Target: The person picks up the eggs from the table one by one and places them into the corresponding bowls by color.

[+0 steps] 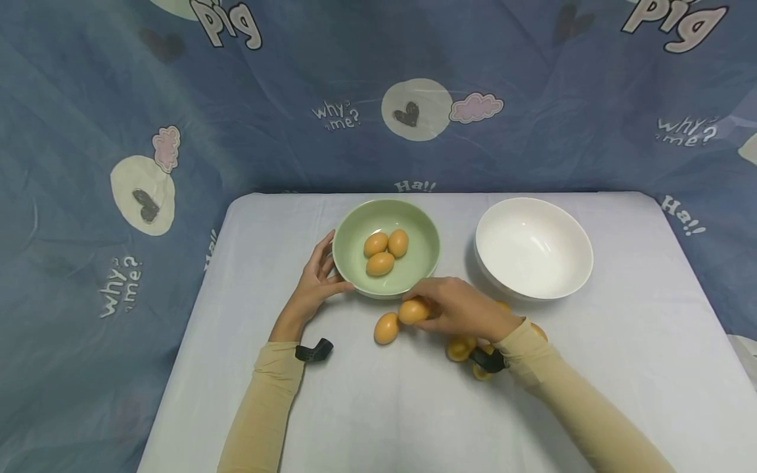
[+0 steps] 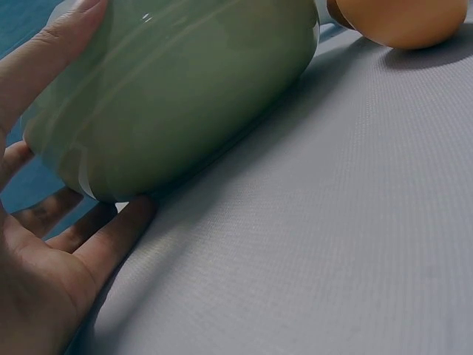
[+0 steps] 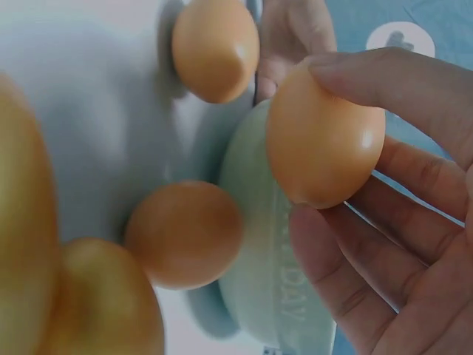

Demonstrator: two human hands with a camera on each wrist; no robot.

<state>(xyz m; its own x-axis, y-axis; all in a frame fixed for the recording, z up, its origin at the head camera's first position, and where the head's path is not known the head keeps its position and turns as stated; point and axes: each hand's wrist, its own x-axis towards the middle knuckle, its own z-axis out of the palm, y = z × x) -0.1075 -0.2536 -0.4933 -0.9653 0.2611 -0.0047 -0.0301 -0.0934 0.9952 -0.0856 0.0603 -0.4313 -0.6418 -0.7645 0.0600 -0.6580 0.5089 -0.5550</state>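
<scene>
Gentle, sure pressure suits the right hand [image 1: 458,304], whose thumb and fingers pinch an egg [image 1: 413,311], while the left hand [image 1: 313,282], fingers loosely extended, should lightly steady the green bowl [image 1: 384,287] it touches at its right.

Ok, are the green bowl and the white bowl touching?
Apart: the head view shows a strip of bare table between the green bowl and the white bowl.

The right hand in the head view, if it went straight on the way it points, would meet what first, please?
The right hand would probably meet the near side of the green bowl first, though the loose egg beside the held egg is close too; the hand's height is unclear.
</scene>
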